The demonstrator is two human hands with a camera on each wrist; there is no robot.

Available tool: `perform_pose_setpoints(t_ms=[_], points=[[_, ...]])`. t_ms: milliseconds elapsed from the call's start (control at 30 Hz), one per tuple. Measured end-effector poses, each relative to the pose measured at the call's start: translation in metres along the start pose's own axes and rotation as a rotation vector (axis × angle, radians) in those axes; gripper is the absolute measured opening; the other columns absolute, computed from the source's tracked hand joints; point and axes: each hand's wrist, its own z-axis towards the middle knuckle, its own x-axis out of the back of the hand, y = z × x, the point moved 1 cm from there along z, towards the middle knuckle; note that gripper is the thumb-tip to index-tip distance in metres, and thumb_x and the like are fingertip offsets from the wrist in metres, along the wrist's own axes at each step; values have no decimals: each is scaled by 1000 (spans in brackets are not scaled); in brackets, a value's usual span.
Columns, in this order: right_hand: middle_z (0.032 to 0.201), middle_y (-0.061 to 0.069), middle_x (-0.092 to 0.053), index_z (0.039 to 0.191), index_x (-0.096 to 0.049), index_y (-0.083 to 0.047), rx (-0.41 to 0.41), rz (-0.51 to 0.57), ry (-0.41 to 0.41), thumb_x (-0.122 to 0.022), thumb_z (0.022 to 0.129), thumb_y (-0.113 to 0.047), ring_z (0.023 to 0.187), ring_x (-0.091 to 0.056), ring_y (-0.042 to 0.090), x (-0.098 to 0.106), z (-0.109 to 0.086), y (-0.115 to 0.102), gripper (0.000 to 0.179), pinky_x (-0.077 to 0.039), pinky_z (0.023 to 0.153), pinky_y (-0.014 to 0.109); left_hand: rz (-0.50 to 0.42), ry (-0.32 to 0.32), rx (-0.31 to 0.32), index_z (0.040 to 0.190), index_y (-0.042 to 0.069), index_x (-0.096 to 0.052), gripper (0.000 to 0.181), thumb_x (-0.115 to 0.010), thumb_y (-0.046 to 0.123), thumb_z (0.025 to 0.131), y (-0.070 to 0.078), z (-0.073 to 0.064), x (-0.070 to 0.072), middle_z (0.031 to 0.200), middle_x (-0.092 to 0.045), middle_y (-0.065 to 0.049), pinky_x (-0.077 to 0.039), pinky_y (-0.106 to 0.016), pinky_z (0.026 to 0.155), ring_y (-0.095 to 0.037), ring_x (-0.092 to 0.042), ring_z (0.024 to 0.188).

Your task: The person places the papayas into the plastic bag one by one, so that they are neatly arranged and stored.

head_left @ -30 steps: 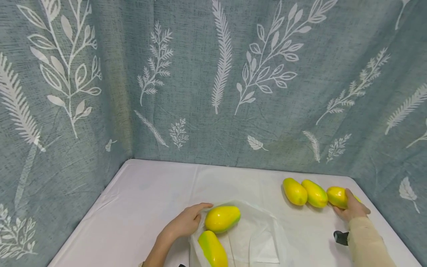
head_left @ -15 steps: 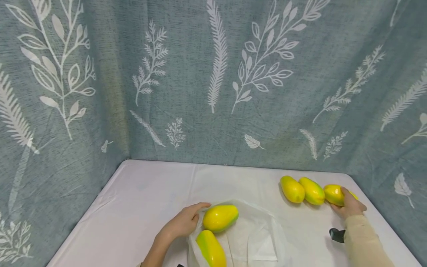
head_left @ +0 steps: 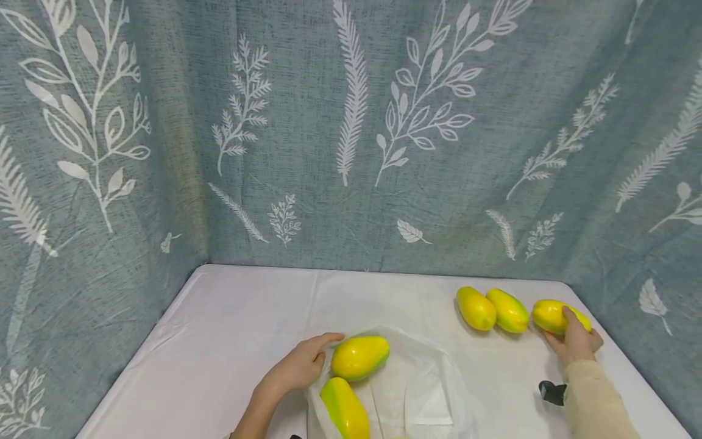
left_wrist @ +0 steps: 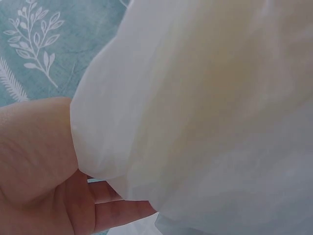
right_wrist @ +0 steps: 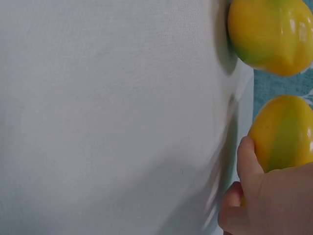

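My right hand [head_left: 577, 339] grips a yellow-green papaya [head_left: 550, 316] at the far right of the table, thumb and fingers around its near side. In the right wrist view this papaya [right_wrist: 282, 131] is apart from its neighbour, with a shadow on the cloth beside it. Two more papayas, one on the left [head_left: 476, 308] and one on the right [head_left: 507, 311], lie side by side. My left hand [head_left: 301, 364] holds the left rim of a translucent white plastic bag [head_left: 425, 360]; the film hides part of the fingers. Inside the bag are an upper papaya [head_left: 359, 358] and a lower papaya [head_left: 345, 410].
A white cloth covers the table [head_left: 252, 305]. Blue-green curtains [head_left: 307, 134] with white leaf prints enclose the back and both sides. A dark wrist-camera piece [head_left: 551, 393] juts out beside the right sleeve [head_left: 595, 396].
The papaya in my right hand has separated from the row, leaving a gap to its neighbour. My left hand keeps its hold on the bag. The head view has shifted slightly.
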Motion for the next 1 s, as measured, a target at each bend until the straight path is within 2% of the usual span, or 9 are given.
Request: perform_pose_setpoints(t_ms=[133,267,467,533,667,733,833,1000], points=[[152,-10,10,146,14,-38,-22,170,10,-72,74,-54,137,-8,7,5,-3,0,113,-41,96,27,1,-5,3,135,5,-51,45,-38,-9,94,-1,-1,0,137,-49,-18,-32,-60,102,-38,-43,126],[152,-12,9,146,13,-40,-7,202,12,-73,74,-51,137,-8,6,11,0,1,113,-39,98,29,-1,-8,12,135,4,-51,44,-38,-7,94,-2,-2,0,138,-48,-18,-31,-59,103,-39,-40,129],[149,-18,-4,143,2,-49,34,334,4,-80,71,-44,135,-15,5,32,35,6,110,-36,102,33,10,-7,-1,135,4,-51,44,-38,-7,95,-2,-3,1,138,-49,-18,-31,-59,104,-39,-40,129],[148,-18,-7,143,-1,-50,32,359,7,-81,71,-41,134,-17,4,36,33,5,108,-36,102,33,11,-8,-8,134,4,-52,44,-38,-8,94,-1,-4,1,137,-49,-18,-31,-59,104,-39,-40,129],[148,-18,-6,144,0,-48,23,389,3,-76,78,-37,134,-17,3,31,-3,-4,102,-33,103,32,15,-8,-12,134,4,-52,44,-38,-8,94,-2,-6,1,137,-49,-17,-31,-59,104,-39,-40,129],[148,-19,-7,145,-1,-47,30,430,-8,-74,81,-33,134,-16,3,31,-12,-6,99,-29,106,33,11,-11,-15,134,3,-52,44,-38,-8,94,-2,-7,1,137,-49,-17,-31,-59,104,-39,-40,129],[144,-19,-13,143,-10,-47,63,468,-25,-75,80,-30,132,-20,5,39,-3,-3,91,-28,107,37,7,-16,-23,134,3,-51,43,-38,-8,94,-2,-8,2,137,-49,-18,-30,-59,104,-40,-40,129],[135,-17,-23,136,-23,-43,153,471,-71,-79,77,-27,126,-27,9,58,18,5,83,-34,104,42,10,-23,-27,134,3,-51,44,-38,-8,94,-1,-10,2,137,-49,-18,-30,-59,104,-40,-40,129]])
